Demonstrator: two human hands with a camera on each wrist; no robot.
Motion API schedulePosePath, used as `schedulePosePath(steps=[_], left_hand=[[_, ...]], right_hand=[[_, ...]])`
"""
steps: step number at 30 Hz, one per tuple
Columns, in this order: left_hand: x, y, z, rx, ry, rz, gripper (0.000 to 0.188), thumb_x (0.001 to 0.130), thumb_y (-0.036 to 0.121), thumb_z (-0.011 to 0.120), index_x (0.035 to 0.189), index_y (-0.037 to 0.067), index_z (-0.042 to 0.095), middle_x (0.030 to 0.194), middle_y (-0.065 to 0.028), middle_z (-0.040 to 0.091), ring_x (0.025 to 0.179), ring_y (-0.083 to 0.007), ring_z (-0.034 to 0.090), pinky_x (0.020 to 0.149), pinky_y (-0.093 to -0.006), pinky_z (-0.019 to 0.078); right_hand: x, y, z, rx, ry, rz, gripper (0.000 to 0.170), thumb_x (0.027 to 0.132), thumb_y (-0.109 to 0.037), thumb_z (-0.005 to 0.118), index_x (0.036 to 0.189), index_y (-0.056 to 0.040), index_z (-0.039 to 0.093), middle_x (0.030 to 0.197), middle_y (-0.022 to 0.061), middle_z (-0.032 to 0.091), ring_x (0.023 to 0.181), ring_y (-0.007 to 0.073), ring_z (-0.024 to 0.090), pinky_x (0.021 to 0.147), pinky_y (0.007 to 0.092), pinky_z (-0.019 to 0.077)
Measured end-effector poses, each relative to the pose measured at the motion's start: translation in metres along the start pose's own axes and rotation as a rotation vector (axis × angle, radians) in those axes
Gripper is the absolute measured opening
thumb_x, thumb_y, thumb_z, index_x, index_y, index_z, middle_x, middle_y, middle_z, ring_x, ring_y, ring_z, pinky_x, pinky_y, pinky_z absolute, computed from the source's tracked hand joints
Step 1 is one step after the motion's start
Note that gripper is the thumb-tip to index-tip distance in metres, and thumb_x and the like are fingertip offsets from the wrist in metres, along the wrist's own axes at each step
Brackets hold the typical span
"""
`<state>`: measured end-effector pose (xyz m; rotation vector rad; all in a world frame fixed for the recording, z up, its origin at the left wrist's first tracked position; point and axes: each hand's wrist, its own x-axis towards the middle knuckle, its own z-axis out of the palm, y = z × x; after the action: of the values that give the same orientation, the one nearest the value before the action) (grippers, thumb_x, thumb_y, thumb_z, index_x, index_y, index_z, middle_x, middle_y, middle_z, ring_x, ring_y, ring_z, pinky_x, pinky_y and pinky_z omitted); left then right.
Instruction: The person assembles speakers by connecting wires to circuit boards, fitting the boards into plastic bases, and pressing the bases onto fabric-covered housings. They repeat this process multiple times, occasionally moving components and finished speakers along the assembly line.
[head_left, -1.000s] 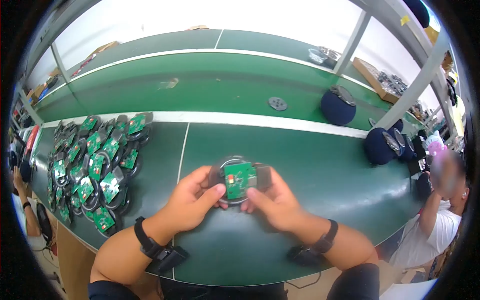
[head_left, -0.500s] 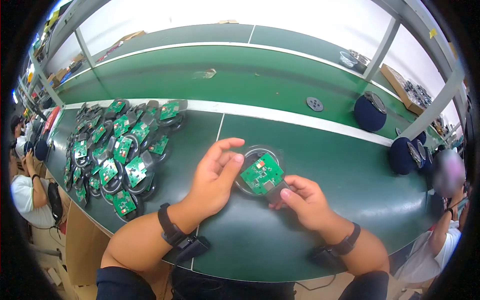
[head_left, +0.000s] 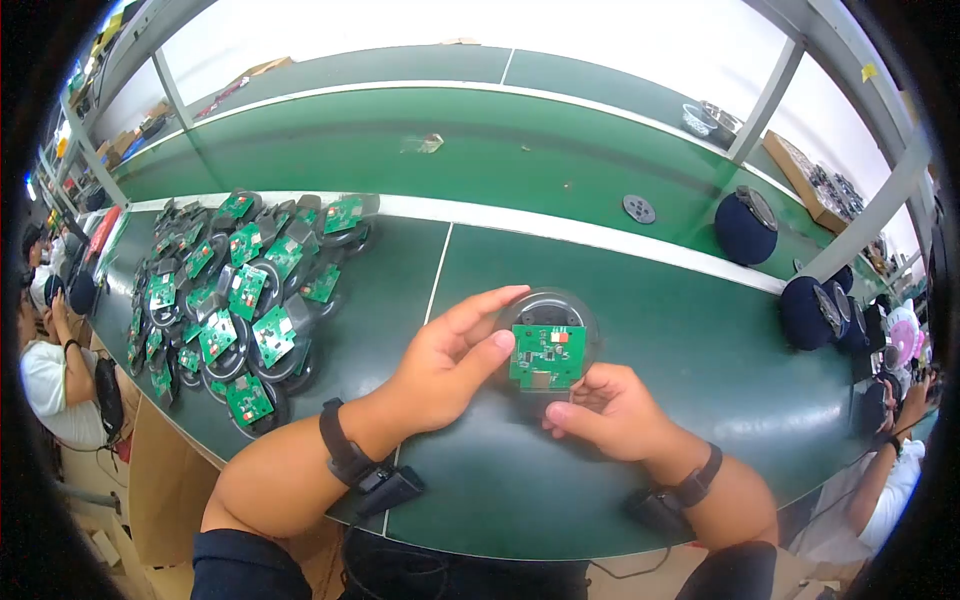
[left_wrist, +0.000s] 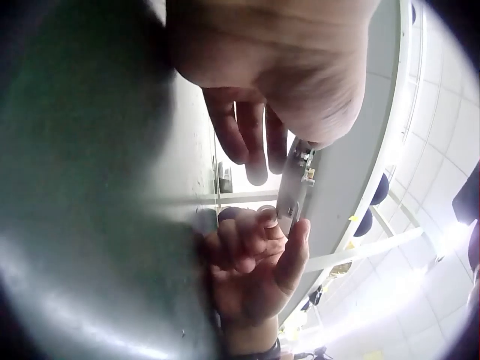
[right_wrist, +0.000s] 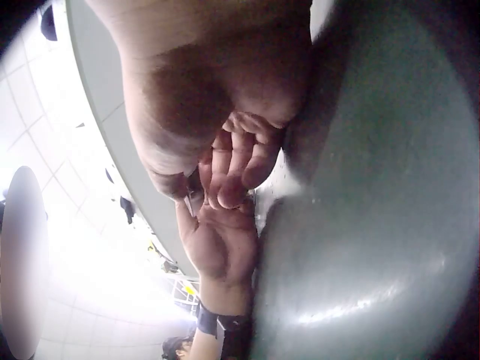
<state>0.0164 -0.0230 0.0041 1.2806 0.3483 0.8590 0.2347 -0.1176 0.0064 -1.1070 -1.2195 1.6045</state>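
A clear round disc (head_left: 586, 312) with a green circuit board (head_left: 548, 357) on it is held upright above the table, its board facing the head camera. My right hand (head_left: 615, 412) pinches its lower end between thumb and curled fingers. At its left edge, my left hand (head_left: 445, 372) holds it, thumb in front at the board's side and index finger stretched along the upper rim. The left wrist view shows the assembly (left_wrist: 291, 184) edge-on between the left hand (left_wrist: 274, 64) and right hand (left_wrist: 251, 266); the left hand's other fingers hang fairly straight.
Many similar disc-and-board pieces (head_left: 247, 292) lie heaped at the table's left. Dark blue rounded objects (head_left: 745, 228) stand at the right, near a grey disc (head_left: 638, 209) on the green ledge. A metal post (head_left: 770, 100) rises at the right; people sit at both sides.
Since half a second ago, the assembly has turned so the board sits level, its lower end now pointing down. The left hand has moved right onto its edge. Earlier, both hands held it farther left.
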Motion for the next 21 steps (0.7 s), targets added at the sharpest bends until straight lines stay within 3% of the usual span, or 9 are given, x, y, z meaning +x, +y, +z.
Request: schedulePosePath(steps=[2,4,7,14,17,21], left_hand=[[-0.001,0.000,-0.002,-0.035,0.012,-0.032,0.043,0.105,0.011,0.052,0.146,0.001,0.045,0.136,-0.0091,0.058,0.122,-0.0144,0.056,0.103,-0.0326,0.0456],[-0.003,-0.003,-0.010,0.105,-0.078,-0.145,0.038,0.107,0.019,0.050,0.140,0.002,0.053,0.123,-0.0067,0.065,0.108,-0.0117,0.060,0.093,-0.0299,0.0497],[-0.004,-0.005,-0.008,0.132,-0.068,-0.133,0.036,0.108,0.024,0.049,0.135,0.002,0.059,0.110,-0.0042,0.068,0.096,-0.0098,0.061,0.085,-0.0284,0.0505],[-0.002,-0.004,-0.008,0.063,-0.103,-0.181,0.030,0.105,0.023,0.055,0.124,0.002,0.064,0.103,-0.0051,0.070,0.093,-0.0115,0.063,0.085,-0.0281,0.0502],[-0.005,0.002,-0.005,0.378,-0.188,-0.275,0.027,0.097,0.017,0.067,0.120,0.002,0.065,0.104,-0.0039,0.070,0.094,-0.0110,0.063,0.087,-0.0288,0.0501],[-0.005,-0.006,-0.002,0.233,-0.130,-0.192,0.026,0.098,0.013,0.066,0.121,0.002,0.064,0.108,-0.0033,0.068,0.097,-0.0108,0.062,0.087,-0.0284,0.0505]], right_hand=[[0.001,-0.001,-0.001,0.008,0.003,-0.003,0.015,0.095,-0.010,0.070,0.104,0.0003,0.065,0.089,0.0044,0.069,0.080,0.0102,0.065,0.074,0.0254,0.0524],[0.002,-0.001,-0.001,0.020,0.001,-0.004,0.015,0.095,-0.011,0.069,0.105,0.0003,0.065,0.090,0.0045,0.069,0.081,0.0103,0.065,0.074,0.0257,0.0527],[0.002,0.000,0.000,0.032,-0.021,-0.027,0.016,0.097,-0.012,0.068,0.107,0.0002,0.064,0.091,0.0057,0.069,0.081,0.0111,0.065,0.075,0.0265,0.0535],[0.006,0.001,-0.002,0.101,0.022,-0.026,0.018,0.100,-0.013,0.063,0.110,0.0004,0.061,0.098,0.0084,0.069,0.086,0.0132,0.065,0.079,0.0277,0.0534],[0.008,0.005,-0.005,0.152,0.011,-0.044,0.018,0.100,-0.014,0.063,0.111,0.0008,0.060,0.099,0.0091,0.068,0.087,0.0139,0.065,0.080,0.0282,0.0536],[0.009,0.004,-0.004,0.178,0.003,-0.067,0.019,0.101,-0.010,0.061,0.115,0.0009,0.058,0.103,0.0104,0.067,0.090,0.0151,0.065,0.081,0.0292,0.0541]])
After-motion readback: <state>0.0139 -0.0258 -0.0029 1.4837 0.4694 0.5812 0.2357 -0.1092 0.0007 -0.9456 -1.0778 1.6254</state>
